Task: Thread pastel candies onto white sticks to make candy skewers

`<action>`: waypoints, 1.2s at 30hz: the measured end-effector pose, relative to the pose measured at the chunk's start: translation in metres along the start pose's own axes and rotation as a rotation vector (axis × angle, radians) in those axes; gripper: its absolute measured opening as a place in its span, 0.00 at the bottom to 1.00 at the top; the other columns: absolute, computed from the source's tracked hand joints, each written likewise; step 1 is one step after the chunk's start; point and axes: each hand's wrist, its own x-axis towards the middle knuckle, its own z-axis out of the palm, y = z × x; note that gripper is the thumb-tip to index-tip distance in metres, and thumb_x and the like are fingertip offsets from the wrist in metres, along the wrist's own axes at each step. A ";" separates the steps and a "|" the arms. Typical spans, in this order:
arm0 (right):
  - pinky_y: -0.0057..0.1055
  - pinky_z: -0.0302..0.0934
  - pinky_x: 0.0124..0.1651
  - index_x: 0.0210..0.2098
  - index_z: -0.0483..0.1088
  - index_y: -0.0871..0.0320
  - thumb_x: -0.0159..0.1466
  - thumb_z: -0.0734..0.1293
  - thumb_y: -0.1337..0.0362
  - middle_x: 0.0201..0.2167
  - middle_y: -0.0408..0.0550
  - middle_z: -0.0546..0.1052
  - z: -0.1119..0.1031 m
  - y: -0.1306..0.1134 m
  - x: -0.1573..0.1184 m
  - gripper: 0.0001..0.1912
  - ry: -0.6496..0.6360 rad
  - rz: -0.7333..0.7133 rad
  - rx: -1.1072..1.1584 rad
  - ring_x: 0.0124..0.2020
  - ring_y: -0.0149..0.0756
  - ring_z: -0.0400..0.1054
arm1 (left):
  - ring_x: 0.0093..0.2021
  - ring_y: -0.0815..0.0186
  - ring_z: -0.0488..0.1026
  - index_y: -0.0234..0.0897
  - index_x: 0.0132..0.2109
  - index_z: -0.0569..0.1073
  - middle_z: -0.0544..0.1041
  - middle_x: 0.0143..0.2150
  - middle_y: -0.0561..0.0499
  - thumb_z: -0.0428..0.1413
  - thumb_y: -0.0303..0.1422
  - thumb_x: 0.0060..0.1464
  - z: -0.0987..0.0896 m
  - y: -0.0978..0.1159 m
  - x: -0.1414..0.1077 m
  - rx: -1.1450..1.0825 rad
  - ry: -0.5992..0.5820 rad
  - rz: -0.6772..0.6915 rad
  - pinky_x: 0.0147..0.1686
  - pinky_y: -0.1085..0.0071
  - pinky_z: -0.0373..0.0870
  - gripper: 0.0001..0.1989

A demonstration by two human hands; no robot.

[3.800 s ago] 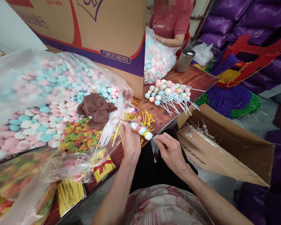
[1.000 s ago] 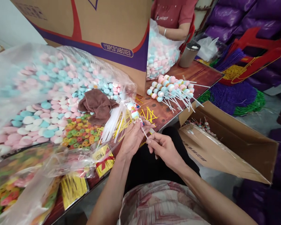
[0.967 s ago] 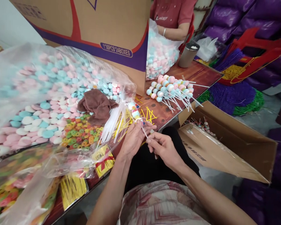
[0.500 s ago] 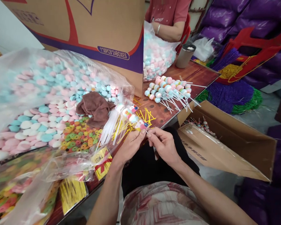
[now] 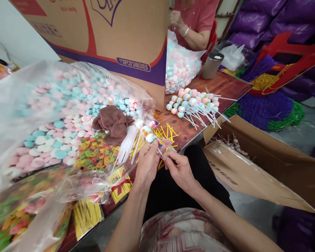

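Head view: both hands, left [image 5: 147, 164] and right [image 5: 179, 168], pinch the light, squashy candy skewer [image 5: 147, 128]; best gripped at its stiff stick.

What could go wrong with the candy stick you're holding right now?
The candy skewer is pinched only at its lower end by the left hand and right hand, so it might tip or slip. It also sits just over the loose yellow twist ties and beside the bundle of white sticks, so a dropped skewer or a nudge could scatter them. The table edge is close, and things could roll off toward the open cardboard box.
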 end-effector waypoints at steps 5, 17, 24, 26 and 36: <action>0.28 0.56 0.31 0.22 0.62 0.56 0.67 0.62 0.62 0.19 0.39 0.64 0.004 -0.006 0.002 0.16 -0.003 0.035 0.087 0.23 0.30 0.59 | 0.43 0.58 0.78 0.33 0.36 0.79 0.82 0.38 0.43 0.63 0.38 0.53 -0.005 -0.001 -0.003 0.117 -0.063 0.018 0.44 0.66 0.73 0.11; 0.25 0.34 0.17 0.24 0.62 0.56 0.61 0.68 0.54 0.12 0.31 0.54 0.029 -0.032 0.016 0.17 -0.065 0.408 0.811 0.14 0.21 0.39 | 0.32 0.68 0.74 0.37 0.37 0.80 0.79 0.35 0.48 0.65 0.39 0.51 -0.015 0.013 -0.024 0.041 -0.020 0.069 0.34 0.74 0.72 0.10; 0.25 0.36 0.18 0.25 0.64 0.57 0.61 0.65 0.59 0.10 0.30 0.53 0.043 -0.032 0.010 0.11 -0.290 0.516 0.937 0.11 0.22 0.39 | 0.23 0.74 0.66 0.33 0.34 0.78 0.72 0.27 0.53 0.69 0.37 0.47 -0.035 0.024 -0.030 -0.145 0.014 0.061 0.26 0.78 0.70 0.12; 0.25 0.41 0.19 0.25 0.65 0.57 0.64 0.62 0.59 0.12 0.35 0.61 0.033 -0.027 0.013 0.13 -0.381 0.431 0.655 0.12 0.24 0.48 | 0.22 0.75 0.62 0.32 0.35 0.77 0.66 0.23 0.56 0.67 0.36 0.48 -0.037 0.023 -0.028 -0.159 -0.006 0.070 0.22 0.79 0.66 0.12; 0.33 0.48 0.33 0.37 0.75 0.59 0.69 0.60 0.69 0.38 0.54 0.76 -0.042 -0.011 0.072 0.12 -0.208 -0.146 -1.308 0.39 0.40 0.66 | 0.22 0.75 0.56 0.37 0.35 0.68 0.63 0.22 0.58 0.64 0.41 0.53 -0.031 0.011 -0.016 0.177 0.042 0.168 0.20 0.80 0.55 0.15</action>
